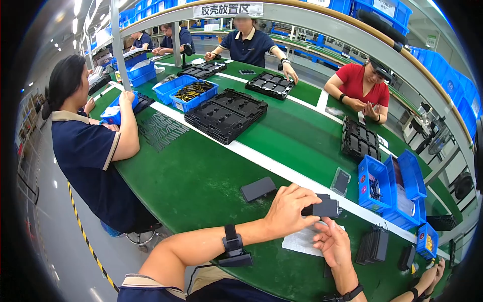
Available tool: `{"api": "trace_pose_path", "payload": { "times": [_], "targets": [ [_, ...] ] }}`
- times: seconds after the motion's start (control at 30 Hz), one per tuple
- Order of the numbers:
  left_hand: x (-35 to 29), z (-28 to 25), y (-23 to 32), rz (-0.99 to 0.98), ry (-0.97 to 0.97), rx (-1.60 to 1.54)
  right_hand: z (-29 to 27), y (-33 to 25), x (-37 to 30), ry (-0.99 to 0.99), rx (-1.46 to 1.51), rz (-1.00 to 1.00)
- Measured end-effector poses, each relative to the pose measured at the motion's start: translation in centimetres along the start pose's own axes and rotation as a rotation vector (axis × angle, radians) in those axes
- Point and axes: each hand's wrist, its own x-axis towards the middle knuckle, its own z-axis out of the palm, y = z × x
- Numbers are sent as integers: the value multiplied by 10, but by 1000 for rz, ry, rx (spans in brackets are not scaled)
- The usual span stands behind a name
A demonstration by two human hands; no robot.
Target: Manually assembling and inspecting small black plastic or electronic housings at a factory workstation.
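Observation:
My left hand point(291, 211) grips a small black rectangular case point(327, 207) between thumb and fingers, above the green table. Just below the case, my right hand point(334, 245) is palm up with its fingers apart, a fingertip at or near the case's lower edge; I cannot tell if they touch. Under both hands lies a crumpled white sheet point(302, 242). To the left of my left hand, a black flat box point(258, 190) rests on the table. Beyond the case is a clear plastic tray point(341, 181) with a dark piece in it.
Right of my right hand stand several black flat pieces point(372, 245) in a row. Blue bins point(375, 183) line the right side. Stacked black trays point(226, 115) and a bin of yellow-and-black tools point(193, 94) sit farther off. Co-workers surround the table; another person's hands point(430, 279) are at lower right.

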Motion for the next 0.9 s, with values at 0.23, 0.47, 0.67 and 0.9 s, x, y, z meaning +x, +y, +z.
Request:
{"api": "trace_pose_path", "payload": {
  "times": [0.23, 0.47, 0.67, 0.9],
  "targets": [
    [-13, 3, 14, -19, -188, -183, -11, 4, 3, 10, -114, -200],
    [-15, 7, 7, -504, -377, -726, -7, 5, -4, -41, -709, -233],
    [-12, 7, 11, -654, -434, -909, 1, -2, -8, 2, -615, -295],
    [-14, 5, 14, -658, -413, -966, -1, -11, -13, 5, -642, -456]
  ]
}}
